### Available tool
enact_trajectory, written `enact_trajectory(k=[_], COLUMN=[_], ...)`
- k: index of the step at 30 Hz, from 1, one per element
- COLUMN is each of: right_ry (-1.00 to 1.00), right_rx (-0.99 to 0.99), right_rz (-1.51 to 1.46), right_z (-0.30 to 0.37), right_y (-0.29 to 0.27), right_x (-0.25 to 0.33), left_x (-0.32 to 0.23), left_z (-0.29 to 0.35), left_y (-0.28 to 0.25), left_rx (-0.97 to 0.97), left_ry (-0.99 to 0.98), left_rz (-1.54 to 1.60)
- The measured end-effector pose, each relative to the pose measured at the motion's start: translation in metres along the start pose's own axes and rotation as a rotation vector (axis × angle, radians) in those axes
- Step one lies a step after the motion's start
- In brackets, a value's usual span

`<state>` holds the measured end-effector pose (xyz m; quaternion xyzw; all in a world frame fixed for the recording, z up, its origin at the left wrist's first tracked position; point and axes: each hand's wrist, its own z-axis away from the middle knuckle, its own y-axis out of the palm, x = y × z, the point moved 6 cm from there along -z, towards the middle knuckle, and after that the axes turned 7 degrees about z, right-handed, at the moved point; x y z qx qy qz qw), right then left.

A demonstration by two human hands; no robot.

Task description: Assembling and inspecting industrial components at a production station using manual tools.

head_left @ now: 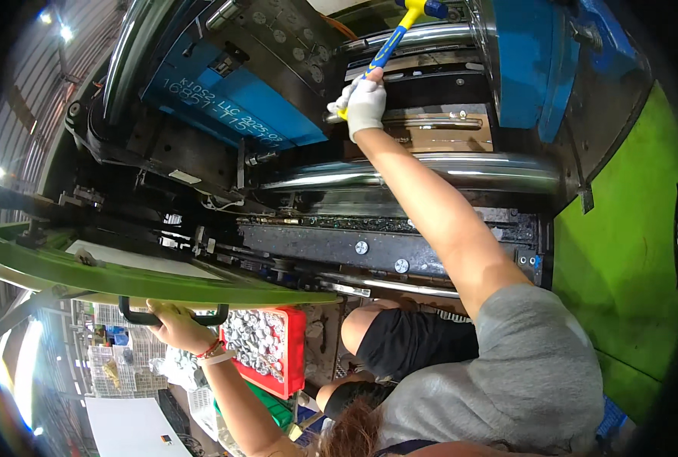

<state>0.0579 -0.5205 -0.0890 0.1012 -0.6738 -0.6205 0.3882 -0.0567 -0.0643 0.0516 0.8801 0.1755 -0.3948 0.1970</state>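
Observation:
My right hand (365,108), in a white glove, is closed around the handle of a hammer (388,49). The hammer has a blue and yellow handle and a yellow and blue head, and it points up and away over the gap inside a large machine. At lower left, my bare left hand (177,329) grips the black pull handle (221,315) of a green machine door (201,289). On the machine's left side is a blue and dark steel mold block (236,110) with white handwriting. Another blue block (522,68) stands to the right, across the gap.
Thick polished bars (461,171) cross the machine beneath my right arm. Below them runs a dark ledge (301,242) with debris along it. Past the door stands a red crate (296,350) of small grey parts. A green panel (621,251) is on the right.

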Motion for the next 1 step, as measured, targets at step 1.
enact_trajectory(k=[1], right_ry=[-0.016], right_rx=[-0.035], right_rz=[0.038], right_z=[-0.0142], right_y=[-0.0037], right_x=[-0.0152], left_x=[0.0010], left_z=[0.0000], left_y=[0.0002], left_rx=[0.012], left_ry=[0.022], left_rz=[0.011])
